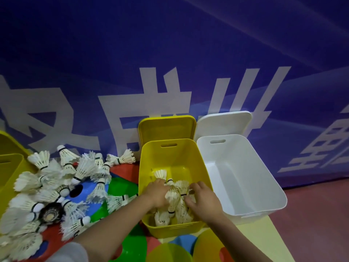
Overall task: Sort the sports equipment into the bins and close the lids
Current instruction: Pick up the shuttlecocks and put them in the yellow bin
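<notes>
White feathers fill both my palms: L hand (157, 193) and R hand (203, 198) are down inside the yellow bin (151, 186), fingers curled round a bunch of shuttlecocks (174, 199) held between them. L fingers wrap the bunch from the left, R fingers hook it from the right; thumbs are hidden, so can't say exactly how tight the hold is. More shuttles lie loose on the bin floor under and behind my hands, one w/ its cork end near the far wall.

Yellow bin's lid (167, 127) stands up behind it, leaning on the blue banner wall (170, 44) w/ big white characters. Touching the yellow bin on the right is a white bin (264, 176), nothing visible inside, its white lid (224, 121) also propped up against the wall behind.

Left of the yellow bin, a big heap of shuttlecocks (56, 186) sits on the floor, approx all white feather w/ dark bands, one dark one among them. They lie on top of flat marker cones (120, 188) in green, blue, red. More cones, yellow, blue and green, overlap near the bottom edge, just in front of the yellow bin. Another yellow bin (9, 167) is partly in view at far left. Floor at right is reddish, w/ a pale yellow strip.
</notes>
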A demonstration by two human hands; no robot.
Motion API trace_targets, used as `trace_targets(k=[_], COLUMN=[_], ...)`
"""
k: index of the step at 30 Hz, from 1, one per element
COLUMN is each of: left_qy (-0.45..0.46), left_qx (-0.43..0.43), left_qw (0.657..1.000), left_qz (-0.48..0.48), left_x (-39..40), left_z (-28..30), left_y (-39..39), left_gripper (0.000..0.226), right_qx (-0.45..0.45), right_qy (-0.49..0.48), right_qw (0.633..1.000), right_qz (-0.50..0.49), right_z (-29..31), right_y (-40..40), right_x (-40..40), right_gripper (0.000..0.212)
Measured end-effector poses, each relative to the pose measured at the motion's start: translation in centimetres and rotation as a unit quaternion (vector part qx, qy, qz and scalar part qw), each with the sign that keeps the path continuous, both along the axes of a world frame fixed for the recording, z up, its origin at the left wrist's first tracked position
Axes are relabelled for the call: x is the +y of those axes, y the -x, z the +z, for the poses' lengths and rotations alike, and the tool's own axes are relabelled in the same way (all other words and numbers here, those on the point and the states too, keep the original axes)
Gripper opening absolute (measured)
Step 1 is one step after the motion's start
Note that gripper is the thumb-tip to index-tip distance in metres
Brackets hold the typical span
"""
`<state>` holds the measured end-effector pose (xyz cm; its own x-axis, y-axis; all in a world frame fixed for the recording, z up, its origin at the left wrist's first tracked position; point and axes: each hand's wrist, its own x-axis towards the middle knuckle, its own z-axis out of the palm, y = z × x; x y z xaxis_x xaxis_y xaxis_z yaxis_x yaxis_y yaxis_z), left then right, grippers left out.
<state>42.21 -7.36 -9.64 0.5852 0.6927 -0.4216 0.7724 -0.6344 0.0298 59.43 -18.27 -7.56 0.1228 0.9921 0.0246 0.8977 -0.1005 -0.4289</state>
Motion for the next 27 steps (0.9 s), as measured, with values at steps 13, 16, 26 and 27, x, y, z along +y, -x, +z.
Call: trace_targets(k=[13, 16, 26, 27], left_qy=[-0.034, -0.027, -0.028, -0.025], left_qx=[-0.39, -0.423, -0.435, -0.435], left_qw=[0.857, 0.834, 0.807, 0.806], left_qz=[0.335, 0.353, 0.398, 0.4], left_x=[1.4, 1.2, 1.2, 1.2], left_z=[2.2, 1.7, 1.0, 1.0], left_y=[4.9, 5.5, 6.2, 6.1], left_gripper=[0.052, 0.05, 0.047, 0.047], right_qx=[0.12, 0.183, 0.228, 0.218], right_qy=[0.046, 0.059, 0.113, 0.12], right_qw=[0.989, 0.973, 0.952, 0.954], right_qz=[-0.077, -0.128, -0.169, -0.166], right_z=[0.0, -2.2, -10.9, -11.5], right_y=[1.0, 1.2, 1.4, 1.2], right_x=[10.3, 13.1, 15.6, 15.8], right_gripper=[0.034, 0.044, 0.048, 0.047])
